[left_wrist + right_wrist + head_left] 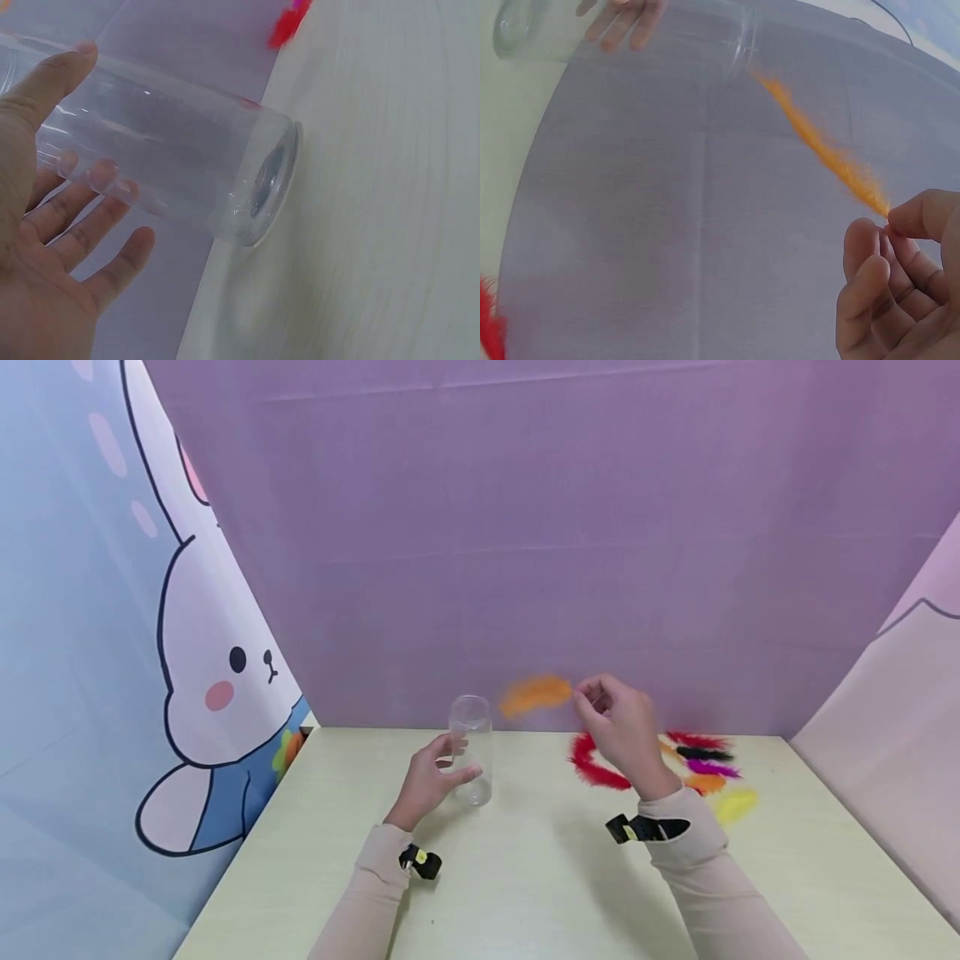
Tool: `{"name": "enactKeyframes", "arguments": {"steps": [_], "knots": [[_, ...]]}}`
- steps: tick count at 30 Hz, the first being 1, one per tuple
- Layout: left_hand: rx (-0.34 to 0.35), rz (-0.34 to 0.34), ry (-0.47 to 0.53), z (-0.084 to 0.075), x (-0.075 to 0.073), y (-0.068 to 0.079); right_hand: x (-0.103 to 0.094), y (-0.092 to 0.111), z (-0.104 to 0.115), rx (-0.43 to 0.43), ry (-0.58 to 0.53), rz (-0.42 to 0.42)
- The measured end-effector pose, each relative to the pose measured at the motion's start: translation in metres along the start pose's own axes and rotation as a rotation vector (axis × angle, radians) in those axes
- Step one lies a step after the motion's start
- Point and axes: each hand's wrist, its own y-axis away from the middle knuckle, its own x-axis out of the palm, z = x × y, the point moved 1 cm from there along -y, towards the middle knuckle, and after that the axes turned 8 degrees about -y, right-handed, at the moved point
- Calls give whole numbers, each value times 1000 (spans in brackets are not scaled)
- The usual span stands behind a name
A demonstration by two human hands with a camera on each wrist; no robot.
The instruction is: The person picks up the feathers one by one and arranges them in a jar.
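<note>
A clear, see-through cylindrical jar [480,752] stands upright on the table. My left hand [429,783] holds it from the left side; in the left wrist view the thumb lies on one side of the jar [187,142] and the fingers show on the other. My right hand [621,731] is raised to the right of the jar and pinches one end of an orange feather [536,695] between thumb and fingertips. The feather's free end points left toward the jar's mouth. In the right wrist view the tip of the feather [825,154] appears near the rim.
On the right of the pale table [510,893] lie loose feathers: a curved red one [588,767], a black one [703,753], a purple one [712,768], a yellow one [737,806] and others. A purple cloth [555,543] hangs behind the table.
</note>
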Motion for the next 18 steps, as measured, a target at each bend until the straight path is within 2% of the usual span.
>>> {"name": "enactKeyframes", "arguments": {"steps": [10,18], "knots": [[4,6,11,1,0,-1,10,-9,16,3,-31,35],[-6,12,11,3,-1,-1,20,-18,20,-1,-65,51]]}}
